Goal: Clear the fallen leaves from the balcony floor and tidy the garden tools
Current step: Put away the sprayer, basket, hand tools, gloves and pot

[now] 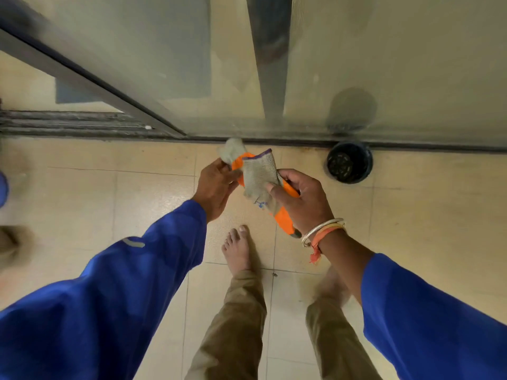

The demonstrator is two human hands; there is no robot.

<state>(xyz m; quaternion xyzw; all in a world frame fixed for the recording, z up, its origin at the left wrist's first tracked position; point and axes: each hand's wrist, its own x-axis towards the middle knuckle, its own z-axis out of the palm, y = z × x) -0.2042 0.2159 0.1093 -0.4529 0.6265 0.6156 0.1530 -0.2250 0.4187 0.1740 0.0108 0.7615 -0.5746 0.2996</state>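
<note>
A: Entry one, hands?

B: Left hand (216, 187): fingers curled, pinching a grey-and-orange work glove (233, 152) near its cuff end. Right hand (304, 198): thumb laid across the knit back of a second glove (258, 176), fingers curled behind it. The hands are close together, and the two gloves overlap between them.

A: Location of the gloves?

B: Held in the air just above frame centre, at twelve o'clock of the bare foot (237, 250). The second glove's purple-edged cuff points to twelve o'clock. Its orange-coated fingers hang toward five o'clock, beside the right wrist.

A: Articles worn?

B: Metal bangle (322, 229) and orange thread (318, 242), both on the right wrist. Blue sleeves (123, 283) on both arms. Khaki trousers (238, 311).

A: Floor stock?

B: Beige tiled floor (109, 201). One black pot (349, 165), round, at three o'clock of the hands, standing just beside the bottom rail of the glass door (411, 64). What it holds is too dark to tell. Door track (68, 123), grimy, at ten o'clock of the hands. One small dark scrap (274, 274) lies on a tile joint at four o'clock of the foot, too small to identify.
</note>
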